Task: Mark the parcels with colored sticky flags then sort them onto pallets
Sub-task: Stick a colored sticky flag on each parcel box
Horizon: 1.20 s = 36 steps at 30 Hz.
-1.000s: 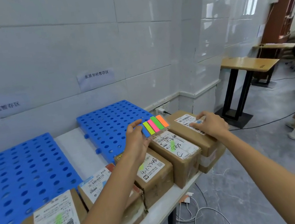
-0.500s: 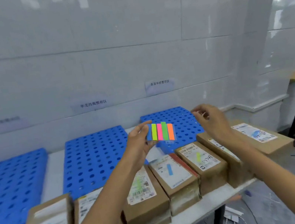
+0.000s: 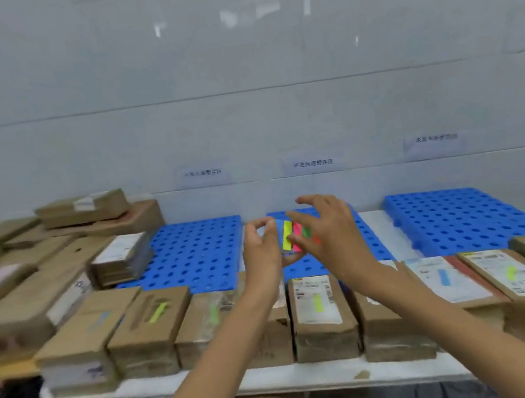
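Presently pinched in left hand [image 3: 261, 250] — flag pad [image 3: 287, 235]; right hand [image 3: 334, 236] splayed, perhaps touching it — risk: double peel, stuck layers.

Our R hand [image 3: 330, 236] has come over to the flags [image 3: 286, 236] in our L hand [image 3: 261, 251], fingers [image 3: 302, 218] now touching them; view's swung left.
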Each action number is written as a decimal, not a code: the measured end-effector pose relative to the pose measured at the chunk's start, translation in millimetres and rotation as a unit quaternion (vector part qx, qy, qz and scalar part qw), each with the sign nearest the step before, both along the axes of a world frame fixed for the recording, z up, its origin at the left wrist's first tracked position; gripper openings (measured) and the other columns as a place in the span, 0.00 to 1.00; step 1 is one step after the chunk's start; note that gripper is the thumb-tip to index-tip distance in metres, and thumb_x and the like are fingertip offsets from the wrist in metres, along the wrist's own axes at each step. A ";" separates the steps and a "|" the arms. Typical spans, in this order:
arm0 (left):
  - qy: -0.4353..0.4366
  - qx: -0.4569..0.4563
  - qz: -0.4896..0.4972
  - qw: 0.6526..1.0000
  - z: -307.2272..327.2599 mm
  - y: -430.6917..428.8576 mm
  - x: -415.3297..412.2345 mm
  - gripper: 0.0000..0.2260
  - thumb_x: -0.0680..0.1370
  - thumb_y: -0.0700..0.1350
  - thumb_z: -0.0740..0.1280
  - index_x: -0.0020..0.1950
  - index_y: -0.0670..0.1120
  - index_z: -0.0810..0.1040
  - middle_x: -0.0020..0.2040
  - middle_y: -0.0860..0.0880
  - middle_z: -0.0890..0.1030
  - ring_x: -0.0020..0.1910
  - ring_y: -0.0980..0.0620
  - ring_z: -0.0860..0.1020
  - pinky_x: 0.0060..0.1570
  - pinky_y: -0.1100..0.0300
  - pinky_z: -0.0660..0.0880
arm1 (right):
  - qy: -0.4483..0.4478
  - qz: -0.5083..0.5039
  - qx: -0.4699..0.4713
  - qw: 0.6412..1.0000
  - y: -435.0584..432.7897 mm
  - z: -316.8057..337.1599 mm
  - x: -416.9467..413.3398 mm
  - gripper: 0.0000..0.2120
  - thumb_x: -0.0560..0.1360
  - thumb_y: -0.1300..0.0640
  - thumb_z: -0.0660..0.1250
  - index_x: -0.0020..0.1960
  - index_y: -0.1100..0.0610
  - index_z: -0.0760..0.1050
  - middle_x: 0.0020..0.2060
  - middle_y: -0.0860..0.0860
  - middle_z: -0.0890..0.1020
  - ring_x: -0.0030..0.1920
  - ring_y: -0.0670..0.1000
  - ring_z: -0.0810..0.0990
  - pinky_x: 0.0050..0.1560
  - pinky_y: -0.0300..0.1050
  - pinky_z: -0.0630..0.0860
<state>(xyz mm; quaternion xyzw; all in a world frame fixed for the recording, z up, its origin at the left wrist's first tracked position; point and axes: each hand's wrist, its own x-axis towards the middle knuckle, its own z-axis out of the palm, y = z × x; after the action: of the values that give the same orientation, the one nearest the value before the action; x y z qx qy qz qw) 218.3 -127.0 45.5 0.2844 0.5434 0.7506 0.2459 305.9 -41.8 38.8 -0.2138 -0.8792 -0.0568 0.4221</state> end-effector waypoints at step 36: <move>-0.034 -0.010 0.092 0.995 284.3 -38.5 -177.1 0.09 0.81 0.44 0.58 0.58 0.46 0.74 0.43 0.58 0.80 0.40 0.52 0.84 0.35 0.58 0.80 | 0.007 0.189 0.030 0.982 1.8 284.5 -214.2 0.15 0.78 0.50 0.59 0.54 0.56 0.80 0.59 0.54 0.78 0.63 0.58 0.71 0.66 0.60 0.62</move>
<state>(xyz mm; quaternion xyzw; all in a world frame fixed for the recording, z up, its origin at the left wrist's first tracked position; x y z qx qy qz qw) 41.2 -165.5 329.9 0.2048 0.5663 0.7737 0.1970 91.8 -40.0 323.3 -0.0318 -0.8987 -0.0012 0.4375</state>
